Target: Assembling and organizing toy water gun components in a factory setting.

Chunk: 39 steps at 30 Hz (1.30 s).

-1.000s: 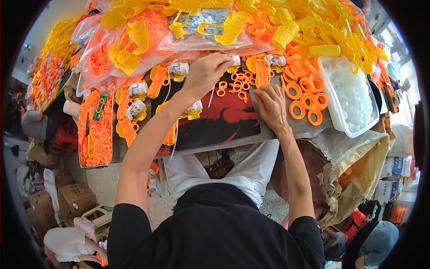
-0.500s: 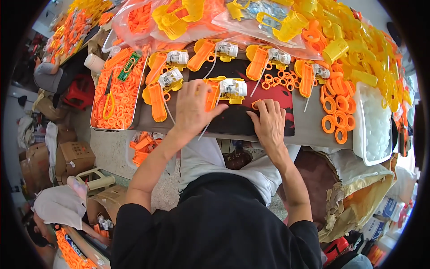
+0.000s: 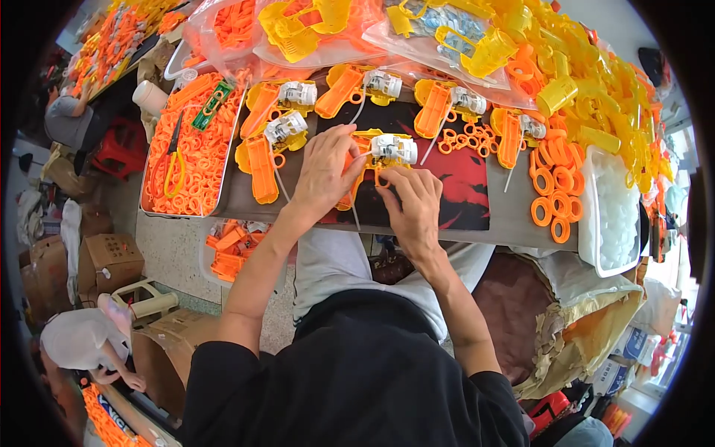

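Observation:
A half-built toy gun (image 3: 395,149), with a white mechanism, yellow shell and orange handle, lies on the dark red-and-black mat in front of me. My left hand (image 3: 322,173) closes its thumb and fingers on the toy's left side, covering much of the handle. A thin white strip hangs below it. Between the thumb and fingertips of my right hand (image 3: 415,205) is a small orange ring piece (image 3: 383,179), held against the toy's lower edge. Several similar orange ring pieces (image 3: 468,138) lie beyond my right hand.
Several like toy guns (image 3: 262,167) surround the mat. At left stands a tray (image 3: 223,175) of orange parts with scissors (image 3: 176,160) on top. Larger orange rings (image 3: 560,205) and a white bin (image 3: 590,223) are at right. Yellow shells (image 3: 596,97) pile up behind.
My right hand has moved left and up from the mat to the toy gun, bringing the orange ring piece with it. My left hand has closed in on the toy.

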### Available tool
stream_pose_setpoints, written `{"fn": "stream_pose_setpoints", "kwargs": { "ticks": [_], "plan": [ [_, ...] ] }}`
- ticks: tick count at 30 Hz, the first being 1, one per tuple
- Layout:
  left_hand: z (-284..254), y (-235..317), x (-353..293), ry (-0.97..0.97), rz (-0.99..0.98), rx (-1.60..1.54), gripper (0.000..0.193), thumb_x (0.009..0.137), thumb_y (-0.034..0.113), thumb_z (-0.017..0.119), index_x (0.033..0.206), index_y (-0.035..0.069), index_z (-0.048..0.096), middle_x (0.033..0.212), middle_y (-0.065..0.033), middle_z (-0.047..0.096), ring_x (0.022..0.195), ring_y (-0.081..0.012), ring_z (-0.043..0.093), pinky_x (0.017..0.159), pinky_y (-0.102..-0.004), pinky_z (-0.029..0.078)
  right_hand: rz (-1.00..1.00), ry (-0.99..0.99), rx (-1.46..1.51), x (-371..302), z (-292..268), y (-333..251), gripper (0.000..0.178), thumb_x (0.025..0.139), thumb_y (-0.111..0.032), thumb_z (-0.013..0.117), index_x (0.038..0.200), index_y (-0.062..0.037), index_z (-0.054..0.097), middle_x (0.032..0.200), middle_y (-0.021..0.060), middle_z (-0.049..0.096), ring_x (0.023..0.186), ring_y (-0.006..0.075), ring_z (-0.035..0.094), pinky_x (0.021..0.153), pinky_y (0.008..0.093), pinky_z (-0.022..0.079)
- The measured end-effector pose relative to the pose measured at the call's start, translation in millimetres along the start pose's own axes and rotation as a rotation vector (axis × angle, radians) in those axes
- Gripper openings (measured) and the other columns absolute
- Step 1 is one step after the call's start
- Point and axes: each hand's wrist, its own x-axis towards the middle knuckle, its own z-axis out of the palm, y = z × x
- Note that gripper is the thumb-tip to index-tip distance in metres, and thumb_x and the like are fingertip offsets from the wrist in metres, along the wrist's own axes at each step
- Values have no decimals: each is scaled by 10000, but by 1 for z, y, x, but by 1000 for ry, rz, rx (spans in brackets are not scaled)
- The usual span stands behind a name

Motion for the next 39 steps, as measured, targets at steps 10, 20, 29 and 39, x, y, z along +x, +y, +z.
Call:
{"fn": "stream_pose_setpoints", "kwargs": {
  "ticks": [10, 20, 29, 39],
  "plan": [
    [4, 2, 6, 14, -104, -128, 252, 919, 237, 743, 980, 51, 585, 1164, -110, 615, 1115, -309, 577, 985, -434, 438, -170, -86, -291, 3, 17, -2, 329, 823, -93, 720, 1152, -84, 716, 1133, 20, 663, 1042, 215, 600, 951, 405, 405],
    [6, 3, 18, -148, -193, -84, 322, 827, 298, 806, 942, 130, 556, 1021, -39, 501, 990, -264, 516, 862, -443, 399, -181, -89, -435, -21, 36, -19, 393, 827, -68, 647, 1203, 45, 669, 1146, 75, 602, 993, 225, 585, 968, 420, 409],
    [-8, 21, 14, 13, 43, 154, 127, 845, 113, 732, 968, 120, 698, 1352, -68, 548, 1295, -272, 491, 1195, -559, 243, 37, 70, -88, 28, 1, 15, 385, 856, -70, 728, 1240, -80, 694, 1186, 119, 648, 1128, 308, 587, 1004, 455, 403],
    [-21, 21, -26, -121, -2, -24, 653, 850, 79, 739, 1457, 41, 502, 1586, -220, 333, 1469, -451, 301, 1197, -534, 290, 53, -33, 22, 22, 30, 29, 460, 837, -101, 757, 1280, -62, 638, 1288, 127, 615, 1219, 337, 554, 1045, 457, 424]
  ]
}}
